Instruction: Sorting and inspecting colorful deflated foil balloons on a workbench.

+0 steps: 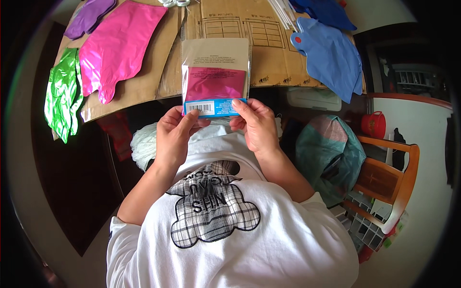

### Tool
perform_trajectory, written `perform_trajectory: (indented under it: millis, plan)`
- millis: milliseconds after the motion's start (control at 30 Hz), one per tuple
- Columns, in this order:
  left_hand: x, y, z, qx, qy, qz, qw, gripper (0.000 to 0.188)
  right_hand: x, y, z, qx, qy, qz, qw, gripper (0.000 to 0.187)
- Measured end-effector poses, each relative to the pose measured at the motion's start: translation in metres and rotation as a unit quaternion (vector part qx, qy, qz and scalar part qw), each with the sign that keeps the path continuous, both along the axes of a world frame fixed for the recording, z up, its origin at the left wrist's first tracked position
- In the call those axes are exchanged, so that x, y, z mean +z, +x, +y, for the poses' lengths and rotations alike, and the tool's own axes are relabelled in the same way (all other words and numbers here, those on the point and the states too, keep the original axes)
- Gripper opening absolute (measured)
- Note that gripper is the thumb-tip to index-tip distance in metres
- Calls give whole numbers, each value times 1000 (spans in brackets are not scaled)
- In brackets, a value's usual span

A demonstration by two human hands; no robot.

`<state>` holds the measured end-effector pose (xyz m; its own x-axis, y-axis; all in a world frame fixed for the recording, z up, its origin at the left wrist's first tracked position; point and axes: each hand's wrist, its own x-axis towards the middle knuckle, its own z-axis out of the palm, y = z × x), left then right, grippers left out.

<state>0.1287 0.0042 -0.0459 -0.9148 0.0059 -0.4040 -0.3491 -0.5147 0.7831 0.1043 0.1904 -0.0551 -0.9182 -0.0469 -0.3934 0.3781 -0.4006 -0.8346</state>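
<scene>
One clear packet [216,52] held upper centre of frame, small print unreadable | one blue label [223,109] with one barcode [200,107] seen | one pink item [215,85] enclosed | two hands closed in pinches: lower left corner gripped by left hand [174,130], lower right by right hand [259,128], thumbs in front | one pink foil sheet [120,50] laid upper left

I count, frame right: one wooden chair [379,179]; one red bucket [374,126], just above; one teal sack [321,161], left of the chair.
</scene>
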Motion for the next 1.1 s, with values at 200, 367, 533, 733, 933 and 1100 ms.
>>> perform_trajectory:
  millis: [200,367,533,733,933,1100]
  plan:
    - [-2,1,6,18,-12,-3,1000,17,2,1,2,13,49,45,998,29]
    - [-4,-1,6,24,-17,-5,1000,15,9,5,7,69,-12,69,995,26]
    - [-3,-2,8,18,11,-24,999,15,7,2,19,68,-30,25,997,22]
    - [-9,-2,1,-21,-14,-33,999,17,8,0,17,18,5,-2,1000,24]
    - [-4,-2,-4,-52,100,-13,994,26,10,-3,23,45,-24,-17,999,28]
    - [-1,-5,-9,-67,176,-15,982,26,17,-7,30,85,5,-3,996,29]
